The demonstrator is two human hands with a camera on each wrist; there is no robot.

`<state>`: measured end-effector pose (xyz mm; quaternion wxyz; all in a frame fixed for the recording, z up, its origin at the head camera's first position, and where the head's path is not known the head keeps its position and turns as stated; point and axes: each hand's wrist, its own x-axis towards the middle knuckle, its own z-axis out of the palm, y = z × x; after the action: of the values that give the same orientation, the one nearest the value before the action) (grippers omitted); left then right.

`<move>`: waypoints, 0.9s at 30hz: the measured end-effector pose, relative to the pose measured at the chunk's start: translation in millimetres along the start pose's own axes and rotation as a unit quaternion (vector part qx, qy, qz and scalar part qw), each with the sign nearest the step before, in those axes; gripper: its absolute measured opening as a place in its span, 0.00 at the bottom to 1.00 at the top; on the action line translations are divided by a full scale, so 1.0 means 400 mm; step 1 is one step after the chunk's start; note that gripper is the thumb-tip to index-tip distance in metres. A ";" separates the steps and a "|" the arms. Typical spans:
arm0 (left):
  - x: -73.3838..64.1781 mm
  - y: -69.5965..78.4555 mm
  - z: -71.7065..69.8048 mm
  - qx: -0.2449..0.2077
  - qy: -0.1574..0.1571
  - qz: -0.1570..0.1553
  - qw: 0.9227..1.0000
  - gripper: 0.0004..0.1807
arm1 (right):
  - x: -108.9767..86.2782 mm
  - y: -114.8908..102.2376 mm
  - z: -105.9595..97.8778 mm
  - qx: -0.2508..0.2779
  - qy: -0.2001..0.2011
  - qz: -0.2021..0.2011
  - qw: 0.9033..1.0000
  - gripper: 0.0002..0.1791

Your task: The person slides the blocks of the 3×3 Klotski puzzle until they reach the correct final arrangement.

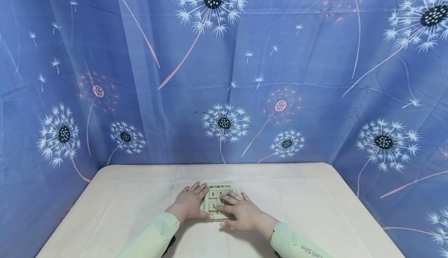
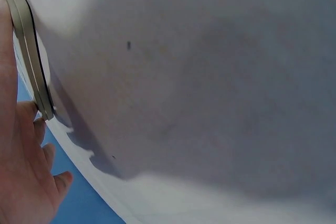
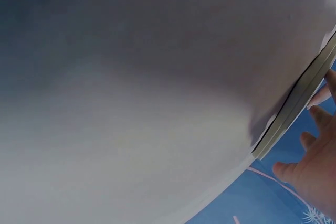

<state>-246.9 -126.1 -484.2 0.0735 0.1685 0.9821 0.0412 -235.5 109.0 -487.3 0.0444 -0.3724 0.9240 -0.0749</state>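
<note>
A pale green number sliding puzzle (image 1: 217, 186) lies flat on the table in the head view, with tiles such as 6, 3 and 5 showing. My left hand (image 1: 189, 204) holds its left side, fingertips by the upper corner and thumb at the lower corner. Over the right part of the tiles, my right hand (image 1: 245, 213) spreads its fingers, with fingertips on the tiles and the thumb by the front edge. Those fingers hide several tiles. Both wrist views show the puzzle's thin side edge (image 2: 32, 56) beside the fingers.
The table (image 1: 140, 184) has a pale cover and rounded far corners. Blue cloth (image 1: 182, 133) with dandelion prints hangs behind it and at both sides. Light green sleeves (image 1: 154, 232) cover both forearms.
</note>
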 end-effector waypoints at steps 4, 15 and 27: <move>-0.001 0.001 -0.001 0.002 -0.002 0.000 1.000 0.60 | -0.004 -0.001 0.000 0.007 -0.002 0.000 1.000 0.31; 0.001 -0.001 0.002 0.000 0.002 0.004 1.000 0.61 | -0.009 -0.003 0.001 0.006 -0.004 -0.002 1.000 0.31; 0.004 -0.003 0.005 0.002 0.000 0.002 1.000 0.61 | -0.013 -0.004 -0.004 0.003 -0.005 -0.009 1.000 0.30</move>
<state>-248.5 -126.6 -486.5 0.0732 0.1703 0.9819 0.0398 -230.8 111.7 -485.4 0.0492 -0.3809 0.9201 -0.0767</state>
